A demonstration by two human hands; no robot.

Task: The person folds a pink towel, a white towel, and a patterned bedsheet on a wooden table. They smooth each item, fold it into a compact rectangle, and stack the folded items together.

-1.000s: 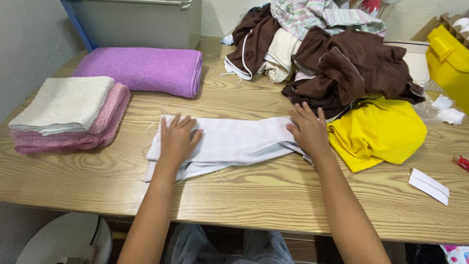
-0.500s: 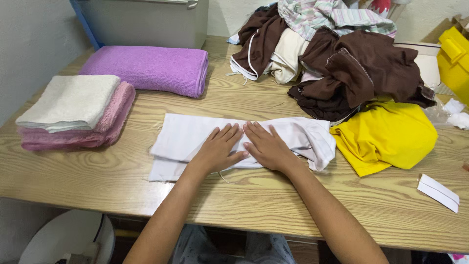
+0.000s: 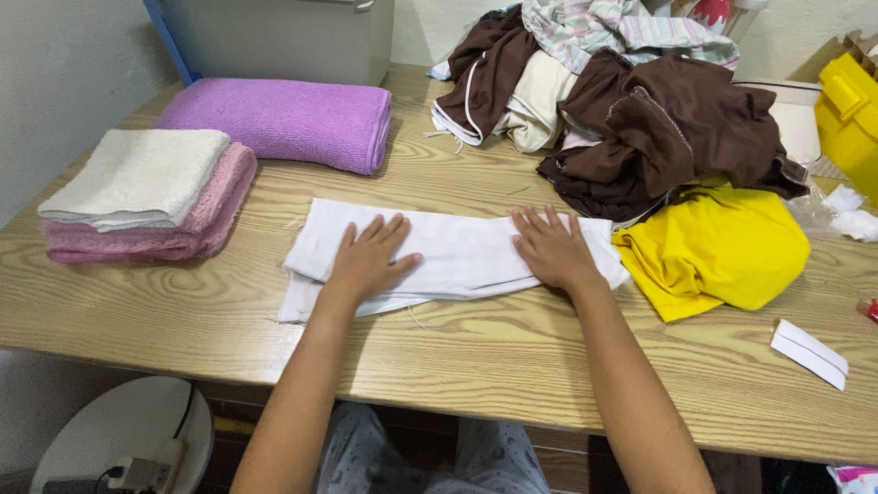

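Fig.: both hands flat on a folded white cloth [image 3: 457, 256], which lies lengthwise on the wooden counter [image 3: 512, 366], near its middle. Vs. 0.5 s earlier: hands were side by side at the cloth's centre; now spread apart, left hand [image 3: 369, 261] toward the left end, right hand [image 3: 551, 249] toward the right end. Cloth looks flatter, right end less bunched. Grip: neither hand clasps anything; fingers extended & splayed, palms pressing down on the fabric.

Around the cloth: yellow garment [image 3: 722, 247] just beside its right end, touching or nearly so. Behind that, a heap of clothes [image 3: 640, 101], mostly brown w/ cream & striped pieces. Far left: white towel [image 3: 137, 178] stacked on a pink towel [image 3: 197, 229]; rolled purple towel [image 3: 279, 119] behind them. Small white paper slip [image 3: 809, 352] near the counter's right front edge, well apart from the cloth.

Containers: grey bin [image 3: 283, 41] at the back left, lid on, contents not visible. Yellow box [image 3: 846, 114] at the right edge, only partly in view, contents cannot be told. White round stool [image 3: 114, 439] below the counter at left
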